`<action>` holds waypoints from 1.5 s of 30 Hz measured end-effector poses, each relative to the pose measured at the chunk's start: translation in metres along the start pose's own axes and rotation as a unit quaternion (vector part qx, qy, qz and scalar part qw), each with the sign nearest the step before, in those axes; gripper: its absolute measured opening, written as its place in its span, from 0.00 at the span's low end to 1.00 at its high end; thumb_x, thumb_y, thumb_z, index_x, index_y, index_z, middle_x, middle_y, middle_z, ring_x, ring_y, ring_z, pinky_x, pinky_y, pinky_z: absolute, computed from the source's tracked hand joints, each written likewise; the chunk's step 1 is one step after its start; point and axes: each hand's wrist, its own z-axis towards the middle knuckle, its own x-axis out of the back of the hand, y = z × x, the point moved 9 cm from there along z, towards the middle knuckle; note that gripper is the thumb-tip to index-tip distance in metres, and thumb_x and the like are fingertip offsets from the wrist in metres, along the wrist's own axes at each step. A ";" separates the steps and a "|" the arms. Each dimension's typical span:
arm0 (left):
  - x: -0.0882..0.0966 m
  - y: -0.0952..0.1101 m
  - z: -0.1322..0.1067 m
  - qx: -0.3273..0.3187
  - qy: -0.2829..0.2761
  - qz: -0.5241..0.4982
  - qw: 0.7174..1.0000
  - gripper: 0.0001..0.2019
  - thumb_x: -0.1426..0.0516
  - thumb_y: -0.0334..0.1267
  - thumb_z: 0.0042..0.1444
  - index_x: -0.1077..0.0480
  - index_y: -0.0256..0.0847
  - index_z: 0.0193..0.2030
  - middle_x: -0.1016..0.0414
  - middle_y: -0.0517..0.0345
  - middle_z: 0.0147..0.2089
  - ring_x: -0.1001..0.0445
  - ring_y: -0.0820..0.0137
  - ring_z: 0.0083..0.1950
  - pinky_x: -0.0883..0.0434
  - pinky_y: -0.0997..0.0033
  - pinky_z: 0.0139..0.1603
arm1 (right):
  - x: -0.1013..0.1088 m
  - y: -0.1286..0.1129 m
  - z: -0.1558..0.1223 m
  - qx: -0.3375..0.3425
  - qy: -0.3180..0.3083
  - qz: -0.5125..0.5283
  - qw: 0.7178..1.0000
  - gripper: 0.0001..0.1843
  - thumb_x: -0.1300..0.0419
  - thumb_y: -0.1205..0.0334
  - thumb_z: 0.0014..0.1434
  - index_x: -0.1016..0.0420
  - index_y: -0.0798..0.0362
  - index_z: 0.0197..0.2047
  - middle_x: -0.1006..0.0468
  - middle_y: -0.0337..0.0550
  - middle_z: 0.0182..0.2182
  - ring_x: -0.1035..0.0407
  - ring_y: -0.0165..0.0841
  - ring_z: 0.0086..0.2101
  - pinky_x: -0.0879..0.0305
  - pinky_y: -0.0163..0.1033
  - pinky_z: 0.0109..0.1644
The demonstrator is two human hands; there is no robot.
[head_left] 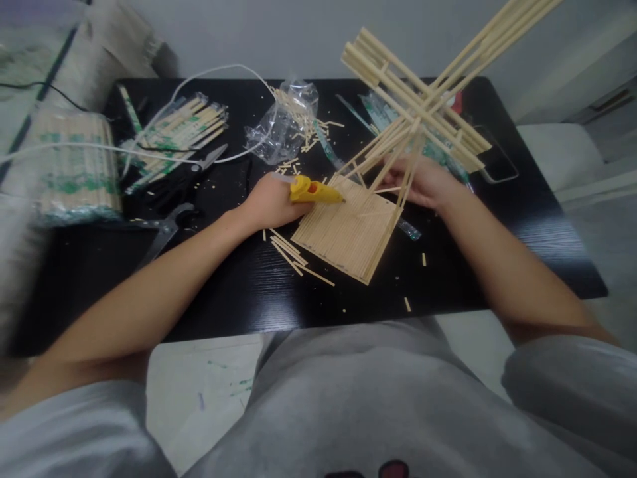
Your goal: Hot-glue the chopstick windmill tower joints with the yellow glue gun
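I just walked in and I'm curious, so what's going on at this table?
A person's left hand holds a yellow glue gun, its nozzle over a panel of thin wooden sticks. The right hand is at the slanting sticks of a windmill-like frame, its fingers partly hidden. Loose sticks lie on the black table.

You appear to be in a home, in a living room or bedroom with a table turned over to craft work, though which room it is cannot be told. The pale, soft cloth-covered furniture (20,245) along your left, the plain light wall (298,43) and the white seat (557,146) to your right look domestic. Your black wood-grain table (239,292) serves as a hobby bench: a yellow glue gun (318,192), scissors (212,158), a plastic-wrapped pack of sticks (77,166) and a litter of short offcuts (309,129) share it.
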 end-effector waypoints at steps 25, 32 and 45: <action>0.000 0.001 0.000 0.004 -0.004 0.005 1.000 0.10 0.32 0.42 0.65 0.15 0.42 0.49 0.12 0.53 0.44 0.14 0.56 0.50 0.20 0.58 0.56 | -0.001 0.000 0.000 -0.001 -0.004 0.000 1.000 0.16 0.17 0.57 0.77 0.18 0.49 0.42 0.20 0.35 0.26 0.15 0.35 0.30 0.09 0.38 0.44; -0.001 0.000 0.000 0.008 -0.002 0.002 1.000 0.10 0.32 0.43 0.64 0.16 0.43 0.49 0.12 0.53 0.45 0.13 0.55 0.52 0.19 0.57 0.58 | -0.003 -0.001 -0.003 -0.007 0.002 -0.006 1.000 0.15 0.19 0.55 0.80 0.18 0.49 0.44 0.20 0.34 0.25 0.16 0.33 0.29 0.09 0.37 0.44; 0.000 0.001 0.000 0.019 -0.010 -0.013 1.000 0.10 0.32 0.42 0.64 0.16 0.44 0.49 0.13 0.54 0.43 0.13 0.53 0.52 0.19 0.56 0.58 | -0.004 0.000 -0.005 -0.009 -0.003 -0.007 1.000 0.16 0.15 0.50 0.75 0.15 0.46 0.47 0.19 0.35 0.26 0.15 0.37 0.30 0.08 0.41 0.44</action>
